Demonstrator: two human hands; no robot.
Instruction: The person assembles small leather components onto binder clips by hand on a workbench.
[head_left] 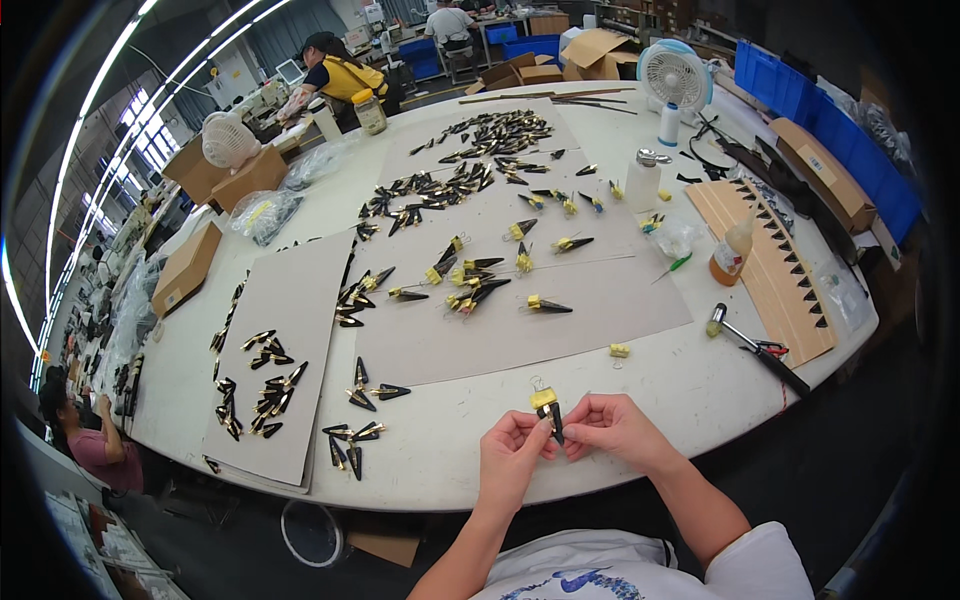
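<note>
The left hand (508,455) pinches a small black piece (556,422) between its thumb and fingers. The right hand (612,432) is on the other side, with its thumb and finger close together. I cannot tell if they pinch the piece too or just touch it. The black piece is by the near edge of the white table (440,460), and its thin end points toward the person. A yellow clip (543,398) sits on its wide end, with wire loops sticking out.

A spare clip (619,351) lies on the table, just past the right hand. Past the hands is a big grey card (420,350). On it is a bunch of black bits with yellow clips on them (475,283), and heaps of plain black bits (430,192) lie farther back. A left card (290,310) has small heaps too. On the right are a hammer (740,335), an orange bottle (729,260) and a wood board (740,215) with a row of black points. A white bottle (642,185) and a fan (673,78) stand farther back.
</note>
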